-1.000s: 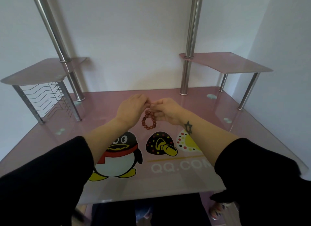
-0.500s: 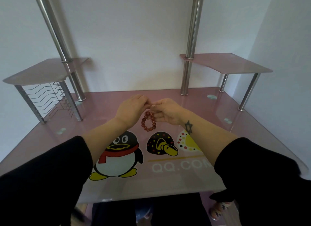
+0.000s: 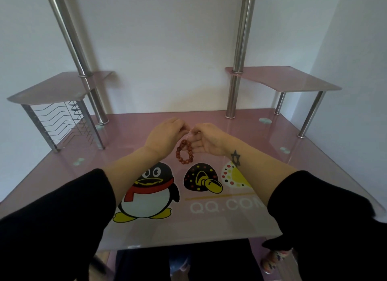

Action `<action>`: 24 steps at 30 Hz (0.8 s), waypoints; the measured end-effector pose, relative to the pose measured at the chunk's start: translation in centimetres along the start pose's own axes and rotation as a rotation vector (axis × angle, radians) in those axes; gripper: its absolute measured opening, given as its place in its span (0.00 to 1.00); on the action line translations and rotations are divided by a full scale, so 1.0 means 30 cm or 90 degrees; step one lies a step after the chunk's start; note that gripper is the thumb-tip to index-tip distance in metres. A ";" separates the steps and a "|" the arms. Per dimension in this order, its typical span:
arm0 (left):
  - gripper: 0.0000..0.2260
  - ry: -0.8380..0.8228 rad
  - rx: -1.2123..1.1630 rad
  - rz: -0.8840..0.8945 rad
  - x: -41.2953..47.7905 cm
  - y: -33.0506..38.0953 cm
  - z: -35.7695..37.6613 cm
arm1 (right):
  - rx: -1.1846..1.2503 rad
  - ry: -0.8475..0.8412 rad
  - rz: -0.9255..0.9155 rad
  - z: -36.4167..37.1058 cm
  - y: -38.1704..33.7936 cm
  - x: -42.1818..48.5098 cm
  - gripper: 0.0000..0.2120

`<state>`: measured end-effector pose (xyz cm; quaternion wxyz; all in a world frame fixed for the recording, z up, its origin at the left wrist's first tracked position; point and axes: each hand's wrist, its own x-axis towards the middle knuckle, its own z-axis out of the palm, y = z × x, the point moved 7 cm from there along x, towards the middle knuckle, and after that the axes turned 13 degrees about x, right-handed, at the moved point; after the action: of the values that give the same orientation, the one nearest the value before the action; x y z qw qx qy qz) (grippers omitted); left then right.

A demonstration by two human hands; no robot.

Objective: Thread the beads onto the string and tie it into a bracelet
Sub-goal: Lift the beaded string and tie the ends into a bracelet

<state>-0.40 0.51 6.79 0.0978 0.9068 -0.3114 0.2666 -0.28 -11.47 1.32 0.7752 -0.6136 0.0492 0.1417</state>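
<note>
Loop of small reddish-brown beads dangling above pink glass desk, left hand and right hand nearly touching, fingers of both pinching pale string above loop

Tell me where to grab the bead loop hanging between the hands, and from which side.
Probably its bottom arc, coming from below on the camera side. The bead loop hangs as an open ring, its lower beads bare, while the left hand and right hand pinch the string at its top.
</note>
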 end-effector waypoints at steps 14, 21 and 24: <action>0.05 0.019 -0.118 -0.096 -0.010 -0.063 0.002 | 0.064 -0.027 0.001 0.027 -0.011 -0.010 0.19; 0.05 0.025 -0.239 -0.263 -0.039 -0.144 0.017 | 0.066 0.047 -0.014 -0.010 -0.009 -0.007 0.24; 0.06 0.013 -0.255 -0.312 -0.062 -0.176 0.032 | 0.046 0.102 -0.024 -0.055 -0.001 -0.008 0.24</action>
<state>2.02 5.29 4.91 0.3385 0.9150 -0.1290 0.1775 -0.35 -13.12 1.00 0.7930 -0.5953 0.1048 0.0758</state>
